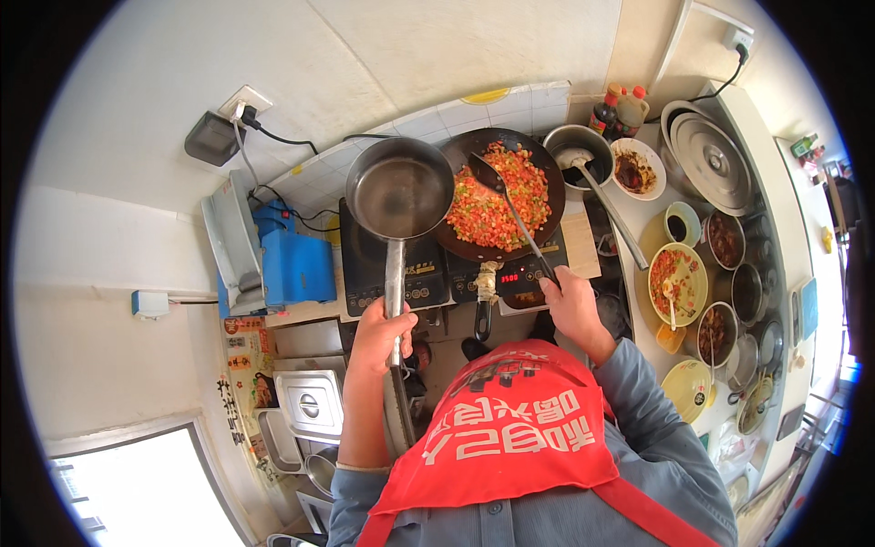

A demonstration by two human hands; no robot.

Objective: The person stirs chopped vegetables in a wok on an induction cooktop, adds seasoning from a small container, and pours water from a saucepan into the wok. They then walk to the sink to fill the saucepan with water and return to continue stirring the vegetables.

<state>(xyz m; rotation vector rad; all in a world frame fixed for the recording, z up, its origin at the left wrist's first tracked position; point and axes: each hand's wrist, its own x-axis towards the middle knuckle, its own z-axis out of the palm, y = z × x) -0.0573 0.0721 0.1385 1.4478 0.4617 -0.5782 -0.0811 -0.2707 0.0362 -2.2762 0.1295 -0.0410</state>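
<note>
My left hand (379, 335) grips the long metal handle of a saucepan (393, 188), holding it over the left induction cooker (424, 273). Its inside looks bare or thinly wet; I cannot tell which. My right hand (574, 304) is closed around the dark handle of a ladle (523, 222). The ladle's bowl rests among diced red and green vegetables (489, 212) in a black wok (557, 174). That wok sits on the right induction cooker (540, 273), whose red display is lit. Cloth is wrapped around part of the wok's handle (485, 287), which points towards me.
Right of the wok stand a steel pot (560, 140) with a ladle in it and a sauce-stained white bowl (660, 178). Further right are several bowls, including a yellow one (690, 301), and sauce bottles (608, 113). A blue machine (297, 267) stands left. Steel pans (311, 403) lie below.
</note>
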